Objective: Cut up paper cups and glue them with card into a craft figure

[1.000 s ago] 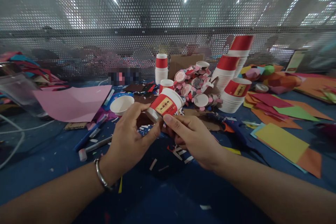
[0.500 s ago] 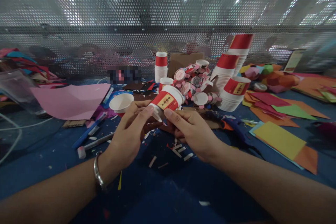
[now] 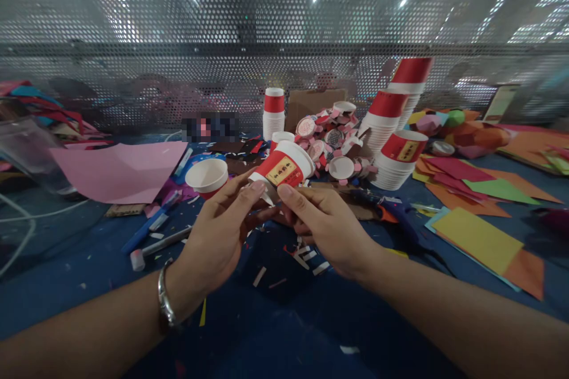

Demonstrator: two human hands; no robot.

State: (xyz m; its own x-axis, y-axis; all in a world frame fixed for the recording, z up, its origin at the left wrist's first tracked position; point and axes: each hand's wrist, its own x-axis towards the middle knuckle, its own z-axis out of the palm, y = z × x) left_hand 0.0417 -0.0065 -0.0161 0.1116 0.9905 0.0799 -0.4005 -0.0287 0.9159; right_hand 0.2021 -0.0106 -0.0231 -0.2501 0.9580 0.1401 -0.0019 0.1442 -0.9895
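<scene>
A red and white paper cup (image 3: 284, 167) with a yellow label lies tilted on its side between my two hands, its mouth pointing up and to the right. My left hand (image 3: 220, 234), with a metal bracelet at the wrist, pinches the cup's base from the left. Thumb and fingers of my right hand (image 3: 326, 228) close on the base from the right. Both hands hover above the blue table (image 3: 275, 320), which is littered with paper scraps.
An upright white cup (image 3: 207, 176) stands left of the hands. Leaning stacks of red cups (image 3: 391, 130) and a pile of cut cup pieces (image 3: 331, 142) sit behind. Pink paper (image 3: 120, 169) lies at left, coloured sheets (image 3: 475, 231) at right. Pens (image 3: 153, 222) lie nearby. A perforated metal screen (image 3: 284, 41) closes the back.
The cup has been turned slightly in my fingers and sits a little higher. My left thumb has shifted along its base. Both hands stay in nearly the same place.
</scene>
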